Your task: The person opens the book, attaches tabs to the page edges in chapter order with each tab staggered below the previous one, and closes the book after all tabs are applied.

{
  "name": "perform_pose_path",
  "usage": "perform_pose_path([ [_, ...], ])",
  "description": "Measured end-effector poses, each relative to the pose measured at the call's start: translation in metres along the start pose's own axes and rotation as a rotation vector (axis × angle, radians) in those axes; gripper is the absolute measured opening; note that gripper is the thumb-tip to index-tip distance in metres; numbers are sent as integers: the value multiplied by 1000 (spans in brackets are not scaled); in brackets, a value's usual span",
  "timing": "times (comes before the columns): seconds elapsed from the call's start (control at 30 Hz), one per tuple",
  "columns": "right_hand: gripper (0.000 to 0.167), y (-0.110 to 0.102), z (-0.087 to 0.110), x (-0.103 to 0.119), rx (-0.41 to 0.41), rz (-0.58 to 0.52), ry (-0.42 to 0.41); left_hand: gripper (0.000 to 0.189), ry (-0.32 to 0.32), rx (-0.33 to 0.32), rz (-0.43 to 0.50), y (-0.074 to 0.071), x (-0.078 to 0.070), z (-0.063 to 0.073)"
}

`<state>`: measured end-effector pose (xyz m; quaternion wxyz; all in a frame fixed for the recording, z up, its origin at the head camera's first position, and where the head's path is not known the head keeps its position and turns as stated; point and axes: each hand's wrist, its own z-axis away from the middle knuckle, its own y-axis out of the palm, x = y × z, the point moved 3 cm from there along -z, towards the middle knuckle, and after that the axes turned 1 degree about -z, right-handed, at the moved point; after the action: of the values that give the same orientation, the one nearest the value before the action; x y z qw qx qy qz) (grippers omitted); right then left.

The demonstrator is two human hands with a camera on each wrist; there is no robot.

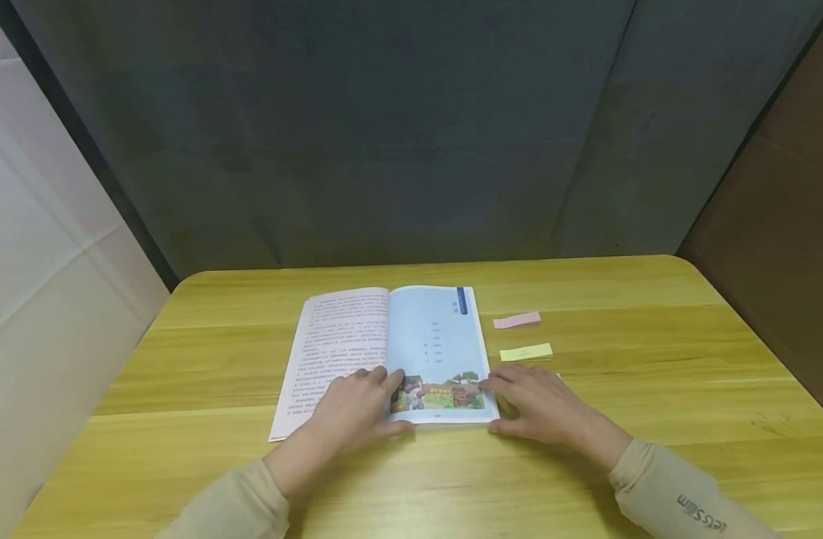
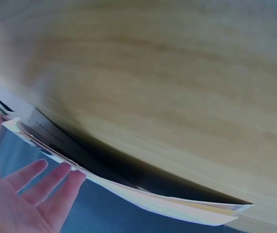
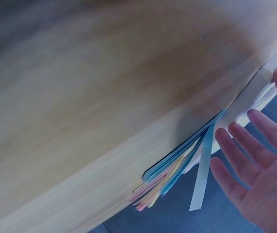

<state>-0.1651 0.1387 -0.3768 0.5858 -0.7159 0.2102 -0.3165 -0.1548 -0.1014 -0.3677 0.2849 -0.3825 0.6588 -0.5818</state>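
An open book [image 1: 411, 311] lies on the table, its left page [image 1: 344, 329] full of text and its right page pale blue with a village picture at the bottom. My left hand [image 1: 359, 404] rests across the lower inner part, by the spine, fingers extended on the paper. At the lower right edge is my right hand [image 1: 535, 404], fingertips touching the page's margin and thumb near the corner. In the left wrist view, the left page [image 2: 162, 204] bows up from the table. The right wrist view shows the right hand [image 3: 269, 179] with loosely extended fingers, grasping nothing.
Right of the book lie a pink sticky-note strip pad [image 1: 517, 320] and a yellow one [image 1: 526, 352]. Blue strips [image 3: 203, 165] stand fanned beside the right fingers, mostly hidden in the head view. A dark panel [image 1: 384, 135] rises behind the wooden table [image 1: 654, 337].
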Motion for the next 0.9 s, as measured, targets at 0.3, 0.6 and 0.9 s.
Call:
perform_pose_path([
  [0.3,53,0,0,0,3,5,2,67,34,-49,25,-1,2,4],
  [0.6,54,1,1,0,7,7,-2,69,37,-77,50,-2,4,6],
  [0.9,61,1,1,0,12,0,0,70,30,-97,85,-2,9,7],
])
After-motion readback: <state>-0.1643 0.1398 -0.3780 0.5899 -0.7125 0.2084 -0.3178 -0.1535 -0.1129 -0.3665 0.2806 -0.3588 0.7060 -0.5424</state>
